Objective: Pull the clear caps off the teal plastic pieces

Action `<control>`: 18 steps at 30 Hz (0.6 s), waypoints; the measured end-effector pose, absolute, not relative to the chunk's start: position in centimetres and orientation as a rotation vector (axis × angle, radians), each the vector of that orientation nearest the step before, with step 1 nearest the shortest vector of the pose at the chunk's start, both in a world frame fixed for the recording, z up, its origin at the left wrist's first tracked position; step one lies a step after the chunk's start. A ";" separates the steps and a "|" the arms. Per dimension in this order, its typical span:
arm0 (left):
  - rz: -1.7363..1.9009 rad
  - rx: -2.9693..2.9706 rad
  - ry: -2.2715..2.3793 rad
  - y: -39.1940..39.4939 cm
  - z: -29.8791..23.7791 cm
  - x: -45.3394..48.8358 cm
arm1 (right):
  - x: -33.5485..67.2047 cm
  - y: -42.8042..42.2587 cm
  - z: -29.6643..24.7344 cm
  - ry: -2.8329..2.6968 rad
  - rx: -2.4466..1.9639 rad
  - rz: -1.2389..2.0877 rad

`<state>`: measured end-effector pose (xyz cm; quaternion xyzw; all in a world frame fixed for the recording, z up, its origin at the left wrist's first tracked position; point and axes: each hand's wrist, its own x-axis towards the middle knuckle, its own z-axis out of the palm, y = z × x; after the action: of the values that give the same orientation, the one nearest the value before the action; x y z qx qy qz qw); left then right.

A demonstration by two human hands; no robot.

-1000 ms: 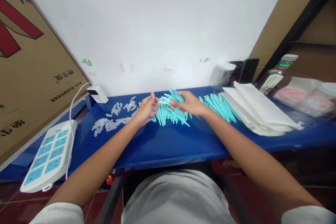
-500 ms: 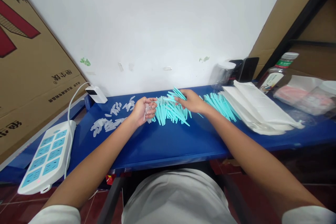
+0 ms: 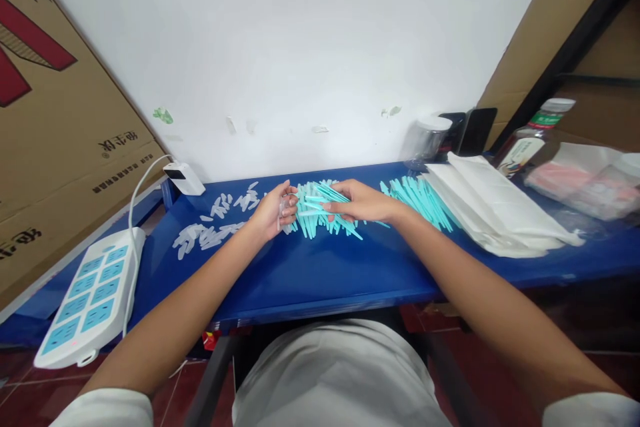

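A pile of turquoise plastic sticks [image 3: 320, 217] lies in the middle of the blue table [image 3: 320, 273]. My left hand [image 3: 274, 211] is curled at the pile's left edge, holding small clear plastic caps between its fingers. My right hand [image 3: 361, 202] rests on the pile with thumb and fingers pinched on one turquoise stick, whose tip points toward the left hand. Several loose clear caps [image 3: 213, 230] are scattered to the left. A second heap of turquoise sticks [image 3: 417, 199] lies to the right.
A stack of white bags [image 3: 493, 213] lies at the right, with a clear jar [image 3: 425, 140], a bottle [image 3: 525, 140] and plastic packets [image 3: 585, 180] behind. A white power strip [image 3: 85, 297] and adapter [image 3: 184, 178] are at the left. Cardboard boxes [image 3: 55, 133] flank the white wall.
My right hand drew back from the far side of the pile toward my left hand with a stick. The left hand closed its fingers a little round the caps.
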<state>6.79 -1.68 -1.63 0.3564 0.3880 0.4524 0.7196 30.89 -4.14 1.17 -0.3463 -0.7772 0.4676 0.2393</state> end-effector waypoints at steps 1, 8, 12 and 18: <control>1.015 0.805 0.866 -1.7 -1.7 6.9 | 30.8 -4.2 1.1 -2.156 -0.929 1.288; 1.086 1.098 1.028 -2.3 -1.9 7.6 | 30.4 -4.4 0.8 -2.172 -0.841 1.290; 1.136 1.277 1.095 -2.6 -2.2 8.1 | 30.5 -4.4 0.7 -2.190 -0.830 1.249; 1.242 1.500 1.081 -2.9 -2.6 8.5 | 30.3 -4.6 0.7 -2.217 -0.824 1.238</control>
<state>8.46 -2.90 -2.58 0.6045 0.4355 0.5002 0.4414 30.32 -4.63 0.68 -0.3000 -0.8074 0.4508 0.2341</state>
